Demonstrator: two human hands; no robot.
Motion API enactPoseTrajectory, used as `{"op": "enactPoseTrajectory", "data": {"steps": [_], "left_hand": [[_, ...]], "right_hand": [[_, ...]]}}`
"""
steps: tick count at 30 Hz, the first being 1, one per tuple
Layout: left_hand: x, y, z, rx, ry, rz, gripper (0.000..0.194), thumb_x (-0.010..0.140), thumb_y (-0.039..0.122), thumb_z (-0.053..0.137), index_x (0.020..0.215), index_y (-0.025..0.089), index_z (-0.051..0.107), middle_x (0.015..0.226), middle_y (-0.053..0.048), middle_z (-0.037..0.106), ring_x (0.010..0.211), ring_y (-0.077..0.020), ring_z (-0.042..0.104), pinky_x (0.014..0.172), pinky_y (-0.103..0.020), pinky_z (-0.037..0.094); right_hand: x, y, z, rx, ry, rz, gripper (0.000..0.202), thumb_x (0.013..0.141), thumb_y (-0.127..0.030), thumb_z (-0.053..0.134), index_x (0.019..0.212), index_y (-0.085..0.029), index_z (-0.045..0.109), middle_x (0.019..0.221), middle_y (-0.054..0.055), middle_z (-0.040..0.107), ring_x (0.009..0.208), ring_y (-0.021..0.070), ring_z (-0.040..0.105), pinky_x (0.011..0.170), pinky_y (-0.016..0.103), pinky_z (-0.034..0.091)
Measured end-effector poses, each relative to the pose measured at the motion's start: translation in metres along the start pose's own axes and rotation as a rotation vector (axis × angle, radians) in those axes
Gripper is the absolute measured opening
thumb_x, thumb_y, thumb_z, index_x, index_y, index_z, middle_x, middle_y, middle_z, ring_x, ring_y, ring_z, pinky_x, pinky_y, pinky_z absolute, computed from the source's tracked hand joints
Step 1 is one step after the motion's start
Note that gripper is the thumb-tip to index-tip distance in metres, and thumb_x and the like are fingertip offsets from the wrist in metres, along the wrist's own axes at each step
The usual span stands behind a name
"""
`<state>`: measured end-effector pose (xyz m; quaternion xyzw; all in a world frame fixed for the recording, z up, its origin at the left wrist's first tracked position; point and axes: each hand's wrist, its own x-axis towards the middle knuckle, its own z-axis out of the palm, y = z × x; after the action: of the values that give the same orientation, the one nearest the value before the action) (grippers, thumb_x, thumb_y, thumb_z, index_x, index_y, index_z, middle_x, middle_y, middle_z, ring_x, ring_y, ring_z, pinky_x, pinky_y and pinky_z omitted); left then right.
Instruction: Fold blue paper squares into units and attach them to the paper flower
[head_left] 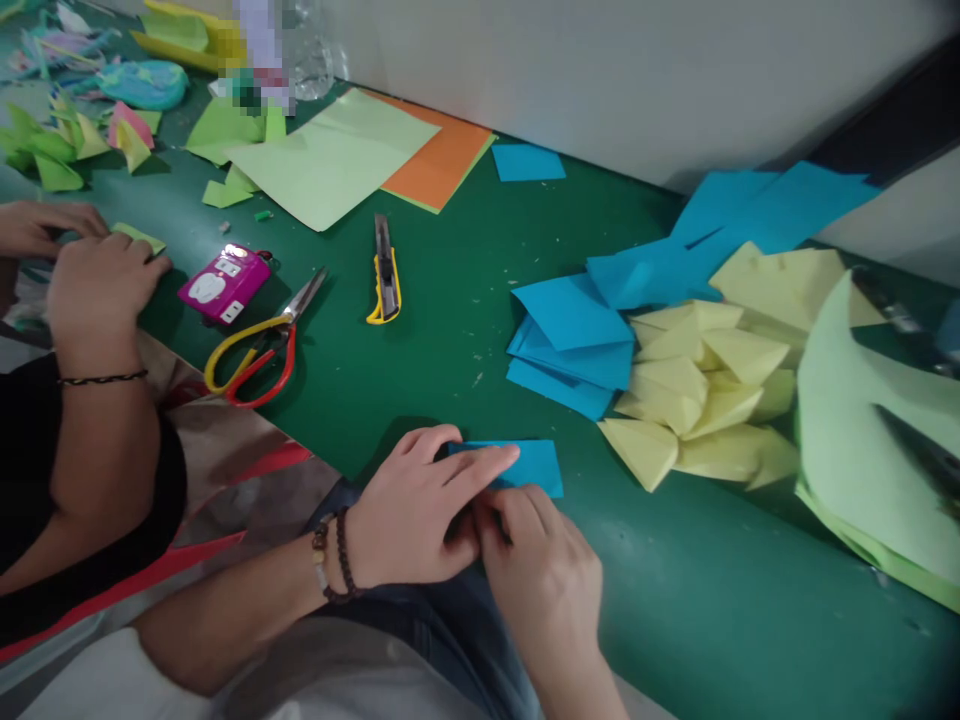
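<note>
A small folded sheet of blue paper (pixel 536 463) lies at the table's near edge, under both my hands. My left hand (pixel 416 500) presses on it, index finger stretched along its top and the other fingers curled at its left side. Fingers bent and closed, my right hand (pixel 546 565) pinches the paper's near edge, close to the left thumb. The fingertips and the near part of the paper are partly hidden. Just beyond, to the right, is a pile of folded blue papers (pixel 577 320) beside folded pale yellow paper pieces (pixel 697 390).
Scissors (pixel 262 350), a yellow box cutter (pixel 385 275) and a purple box (pixel 225 283) lie to the left. Behind them are pale green (pixel 330 160) and orange sheets (pixel 439 150). A co-worker's hands (pixel 105 270) handle green paper at far left. Large green sheets (pixel 862 420) curl at right.
</note>
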<state>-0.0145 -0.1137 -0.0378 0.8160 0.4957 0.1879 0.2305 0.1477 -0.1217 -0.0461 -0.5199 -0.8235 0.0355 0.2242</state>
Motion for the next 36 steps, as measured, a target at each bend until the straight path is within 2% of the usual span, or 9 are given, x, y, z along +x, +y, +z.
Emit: {"op": "enactPoseTrajectory", "data": {"steps": [3,9,13,16,19,26,29,31,36], "left_hand": [[-0.001,0.000,-0.003,-0.051,-0.020,-0.012,0.081,0.075,0.025,0.054,0.150,0.016,0.025,0.125,-0.006,0.063,0.122,-0.0295,0.040,0.102,-0.045,0.037],[-0.001,-0.004,-0.006,-0.096,-0.023,0.024,0.085,0.073,0.022,0.047,0.152,0.015,0.016,0.137,-0.005,0.056,0.121,-0.0293,0.039,0.102,-0.047,0.037],[0.000,-0.005,-0.003,-0.068,-0.010,0.030,0.071,0.082,0.018,0.043,0.150,0.016,0.022,0.131,-0.007,0.061,0.119,-0.0269,0.042,0.099,-0.045,0.039],[0.001,-0.004,0.000,0.005,-0.005,-0.004,0.055,0.091,0.017,0.040,0.146,0.018,0.032,0.124,-0.007,0.065,0.118,-0.0258,0.045,0.096,-0.043,0.042],[0.002,-0.004,0.002,0.089,0.012,-0.017,0.047,0.096,0.019,0.040,0.143,0.019,0.039,0.119,-0.007,0.067,0.116,-0.0257,0.047,0.093,-0.042,0.043],[0.001,-0.006,0.002,0.177,0.013,0.046,0.041,0.099,0.019,0.038,0.140,0.020,0.044,0.127,-0.008,0.063,0.113,-0.0241,0.050,0.090,-0.040,0.045],[0.001,-0.007,0.002,0.199,0.005,0.090,0.041,0.100,0.018,0.039,0.140,0.020,0.044,0.132,-0.006,0.061,0.114,-0.0235,0.049,0.091,-0.040,0.044],[0.000,-0.007,0.001,0.204,0.009,0.110,0.041,0.099,0.018,0.040,0.140,0.021,0.045,0.133,-0.005,0.061,0.116,-0.0229,0.049,0.092,-0.039,0.043],[-0.002,-0.009,0.001,0.199,0.047,0.160,0.045,0.097,0.015,0.043,0.140,0.030,0.047,0.142,-0.002,0.054,0.122,-0.0224,0.047,0.097,-0.040,0.042]], "right_hand": [[0.002,-0.005,0.003,0.048,0.005,-0.027,0.030,0.096,-0.019,0.046,0.067,-0.021,0.055,0.060,0.000,0.054,0.054,0.0138,0.044,0.052,0.028,0.031],[0.001,-0.009,-0.003,0.223,-0.034,-0.058,0.032,0.095,-0.017,0.045,0.065,-0.021,0.055,0.059,0.001,0.056,0.056,0.0144,0.047,0.055,0.028,0.033],[-0.007,-0.003,-0.016,0.248,-0.007,-0.082,0.008,0.091,-0.021,0.057,0.089,-0.023,0.065,0.089,0.002,0.075,0.091,0.0215,0.062,0.079,0.034,0.040],[-0.016,0.004,-0.018,0.168,-0.045,-0.129,0.012,0.089,-0.021,0.058,0.098,-0.024,0.063,0.110,0.002,0.074,0.123,0.0282,0.053,0.102,0.046,0.032],[-0.026,0.014,-0.016,0.108,-0.067,-0.112,0.011,0.090,-0.024,0.054,0.098,-0.025,0.062,0.114,0.002,0.073,0.132,0.0304,0.047,0.111,0.057,0.021],[-0.037,0.051,-0.027,-0.030,0.068,0.083,0.016,0.094,-0.031,0.048,0.098,-0.021,0.061,0.105,0.010,0.073,0.123,0.0362,0.055,0.104,0.068,0.030],[-0.025,0.064,-0.032,0.007,0.081,0.081,0.019,0.093,-0.033,0.052,0.103,-0.020,0.062,0.097,0.010,0.072,0.109,0.0307,0.061,0.099,0.055,0.041],[-0.014,0.070,-0.030,0.005,0.072,0.067,0.026,0.092,-0.039,0.056,0.106,-0.019,0.064,0.093,0.010,0.071,0.094,0.0269,0.061,0.086,0.045,0.048],[0.003,0.073,-0.020,0.026,0.016,0.059,0.032,0.092,-0.050,0.051,0.086,-0.022,0.066,0.083,0.007,0.068,0.079,0.0236,0.058,0.071,0.039,0.045]]}}
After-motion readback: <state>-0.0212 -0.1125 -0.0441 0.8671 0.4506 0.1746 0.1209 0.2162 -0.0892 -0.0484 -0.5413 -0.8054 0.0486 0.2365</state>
